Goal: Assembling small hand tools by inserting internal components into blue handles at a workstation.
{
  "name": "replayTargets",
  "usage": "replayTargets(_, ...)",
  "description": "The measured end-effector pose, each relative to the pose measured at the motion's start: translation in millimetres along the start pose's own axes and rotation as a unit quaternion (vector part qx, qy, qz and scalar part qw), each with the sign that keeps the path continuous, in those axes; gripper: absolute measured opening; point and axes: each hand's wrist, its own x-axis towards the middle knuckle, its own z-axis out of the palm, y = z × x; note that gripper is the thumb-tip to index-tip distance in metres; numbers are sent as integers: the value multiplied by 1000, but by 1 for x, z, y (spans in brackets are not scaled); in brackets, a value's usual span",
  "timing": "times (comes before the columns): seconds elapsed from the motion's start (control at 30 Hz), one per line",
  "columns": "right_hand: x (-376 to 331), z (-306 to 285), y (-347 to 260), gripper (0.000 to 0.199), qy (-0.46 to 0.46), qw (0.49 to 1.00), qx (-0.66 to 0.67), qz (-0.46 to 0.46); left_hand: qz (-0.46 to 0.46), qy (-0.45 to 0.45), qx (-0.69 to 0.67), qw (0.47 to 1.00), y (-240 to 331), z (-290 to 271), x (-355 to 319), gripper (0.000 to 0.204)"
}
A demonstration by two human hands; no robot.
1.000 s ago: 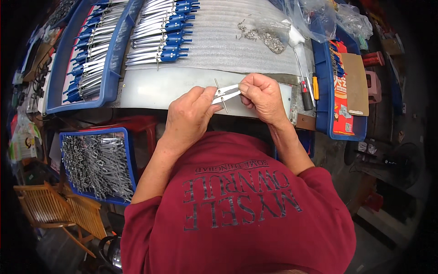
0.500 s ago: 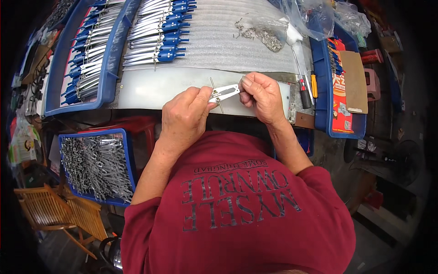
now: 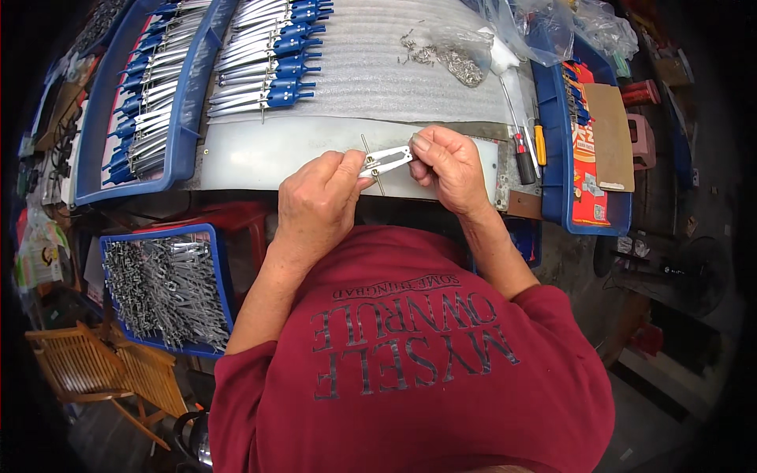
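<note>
My left hand point(image 3: 319, 193) is closed around one end of a silver metal piece with two legs point(image 3: 388, 162), much like a drawing compass. A thin rod point(image 3: 365, 143) crosses the legs, with small brass-coloured fittings beside it. The legs point right, toward my right hand point(image 3: 451, 167). Its thumb and fingers are pinched together right at the leg ends; whatever they hold is too small or hidden to make out. Both hands are above the pale board point(image 3: 252, 154) along the table's near edge.
Silver pieces with blue ends lie in rows on foam sheeting point(image 3: 371, 63) and in a blue tray point(image 3: 183, 138). Loose small screws point(image 3: 457, 67) sit near a plastic bag. Screwdrivers point(image 3: 540, 146) lie beside a right-hand blue bin point(image 3: 556, 189). Another blue tray point(image 3: 223, 276), low left, holds metal parts.
The whole view has shifted slightly. Both hands keep nearly the same pose around the metal piece, with only a tiny movement of the right fingers.
</note>
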Motion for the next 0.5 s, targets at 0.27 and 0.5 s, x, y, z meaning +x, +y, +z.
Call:
replayTargets(0.27, -2, 4, -2, 17, -8, 1000, -23, 3, -8, -17, -6, 1000, 1, 2, -1, 24)
replayTargets(0.5, 0, 2, -2, 16, 17, 999, -51, -10, -3, -11, -22, 1000, -2, 10, 6, 23)
